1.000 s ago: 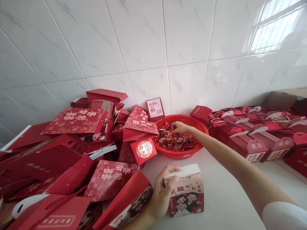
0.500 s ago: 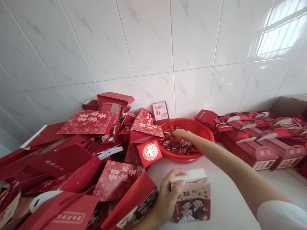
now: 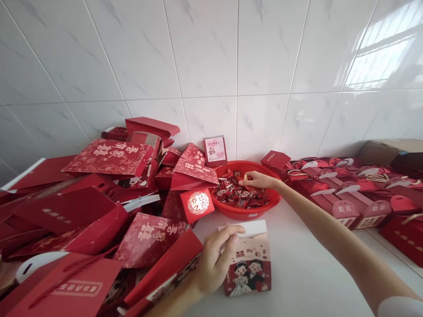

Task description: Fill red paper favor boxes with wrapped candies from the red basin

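Observation:
My left hand [image 3: 216, 255] grips the top of a small box [image 3: 249, 270] with a cartoon bride and groom on its front; the white flap at its top is raised. Over the red plastic basket [image 3: 243, 215], my right hand [image 3: 256, 180] pinches a small gold-coloured piece [image 3: 245, 177] between thumb and fingers. Below that hand, red-wrapped candies [image 3: 239, 196] fill the basket.
A heap of red gift boxes [image 3: 109, 156] covers the left side. Rows of handled red boxes [image 3: 350, 193] stand at the right, with a brown carton [image 3: 378, 154] behind. A small picture card [image 3: 215, 151] leans against the tiled wall.
My right hand has lifted from among the candies and now shows a gold-coloured piece in its fingers. My left hand still holds the box. The view has shifted slightly right.

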`<state>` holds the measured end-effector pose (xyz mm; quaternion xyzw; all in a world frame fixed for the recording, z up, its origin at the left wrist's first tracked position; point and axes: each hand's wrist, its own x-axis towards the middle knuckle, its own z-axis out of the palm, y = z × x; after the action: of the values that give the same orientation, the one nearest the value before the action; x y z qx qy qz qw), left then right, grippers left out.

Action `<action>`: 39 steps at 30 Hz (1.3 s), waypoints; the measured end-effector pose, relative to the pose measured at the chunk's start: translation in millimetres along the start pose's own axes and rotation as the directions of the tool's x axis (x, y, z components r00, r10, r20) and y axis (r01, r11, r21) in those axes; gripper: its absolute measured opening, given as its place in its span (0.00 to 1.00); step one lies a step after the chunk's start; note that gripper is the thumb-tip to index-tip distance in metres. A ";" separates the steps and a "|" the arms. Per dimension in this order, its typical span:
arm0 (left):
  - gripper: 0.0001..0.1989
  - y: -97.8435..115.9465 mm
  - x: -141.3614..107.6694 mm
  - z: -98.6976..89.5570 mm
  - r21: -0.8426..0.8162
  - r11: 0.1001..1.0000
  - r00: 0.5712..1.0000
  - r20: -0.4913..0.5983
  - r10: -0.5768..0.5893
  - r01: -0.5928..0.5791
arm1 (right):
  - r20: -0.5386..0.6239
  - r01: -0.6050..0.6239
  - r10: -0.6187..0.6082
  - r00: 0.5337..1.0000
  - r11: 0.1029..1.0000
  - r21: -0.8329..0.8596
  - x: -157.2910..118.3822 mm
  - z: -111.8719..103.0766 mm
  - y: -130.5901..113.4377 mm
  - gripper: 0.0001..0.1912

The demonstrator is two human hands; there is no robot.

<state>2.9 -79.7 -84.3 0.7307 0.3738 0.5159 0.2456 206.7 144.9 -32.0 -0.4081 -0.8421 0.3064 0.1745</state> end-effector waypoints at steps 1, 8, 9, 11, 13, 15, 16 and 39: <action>0.12 1.0 2.5 -3.4 0.038 0.998 0.998 -0.023 0.050 -0.049 | -0.017 -0.014 0.013 1.000 1.000 -0.003 -2.1 1.1 1.1 0.26; 0.13 4.4 11.6 -9.2 0.131 0.972 0.980 0.061 0.188 -0.195 | -0.160 -0.076 0.072 0.984 0.997 -0.020 -1.1 4.1 5.2 0.11; 0.13 4.8 11.6 -7.9 0.106 0.985 0.988 0.086 0.127 -0.136 | -0.181 -0.077 0.071 0.981 0.997 -0.022 -0.3 3.5 5.6 0.10; 0.13 4.9 11.2 -5.9 0.012 0.999 0.992 0.120 -0.038 0.036 | -0.219 -0.076 0.068 0.973 0.997 -0.027 0.7 2.0 6.8 0.08; 0.13 4.4 10.8 -5.6 -0.101 0.974 0.969 0.163 -0.187 0.205 | -0.246 -0.082 0.071 0.967 0.996 -0.034 0.8 0.5 8.2 0.07; 0.15 4.2 10.3 -6.3 -0.177 0.932 0.938 0.208 -0.278 0.316 | -0.257 -0.100 0.085 0.963 0.994 -0.042 -0.2 -1.3 9.5 0.08; 0.15 4.4 10.1 -6.8 -0.198 0.915 0.924 0.227 -0.307 0.352 | -0.257 -0.111 0.096 0.962 0.993 -0.047 -1.1 -2.6 10.0 0.09; 0.13 12.9 11.6 -5.5 -0.227 0.880 0.893 0.282 -0.351 0.418 | 0.107 -0.228 0.280 0.954 0.910 -0.345 13.7 -5.7 16.3 0.10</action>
<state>3.7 -78.3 -66.1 0.6539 0.4037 0.4152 0.4869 211.0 165.7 -37.9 -0.5127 -0.8319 0.2123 -0.0031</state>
